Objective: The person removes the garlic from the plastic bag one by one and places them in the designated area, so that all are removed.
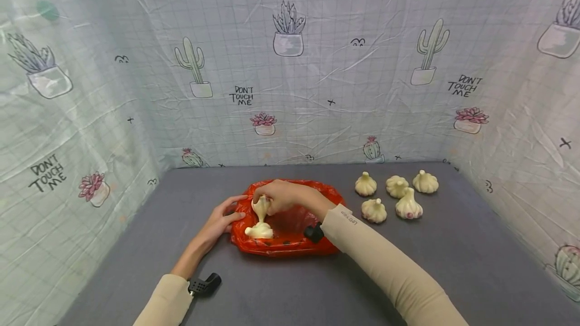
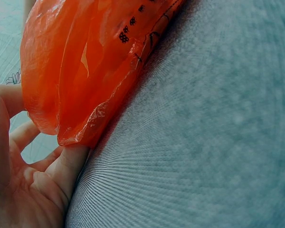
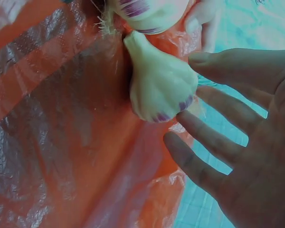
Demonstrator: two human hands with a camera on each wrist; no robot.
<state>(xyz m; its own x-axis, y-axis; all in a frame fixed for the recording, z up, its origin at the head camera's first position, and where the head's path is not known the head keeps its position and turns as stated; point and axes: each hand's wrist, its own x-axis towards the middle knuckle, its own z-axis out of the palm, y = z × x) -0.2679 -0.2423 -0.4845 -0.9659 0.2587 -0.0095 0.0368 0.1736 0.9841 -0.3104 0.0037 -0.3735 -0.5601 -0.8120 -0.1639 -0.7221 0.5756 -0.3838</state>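
The step in hand looks to be settling a bulb point(image 1: 260, 207) inside the red bag point(image 1: 305, 249). To do it well, lower the bulb against the bag's left end, roll its fat side onto the floor, and free the fingertips evenly so the neck does not kick up. The left hand point(image 1: 221, 219) should brace the rim lightly, since the thin film could fold inward.

The right hand point(image 1: 283, 196) has a part-open grip: thumb on one side of the bulb, spread fingertips at its root end, a light hold. The left hand's grip is wide, with the bag's left edge between thumb and fingers.

The bulb's long axis runs from root end to neck; in the head view the neck points down, toward the person and the other bulb point(image 1: 260, 231), whose own neck points left. Whether the two touch, I cannot tell. Five bulbs point(image 1: 409, 205) sit on the table point(image 1: 254, 286), right of the bag.
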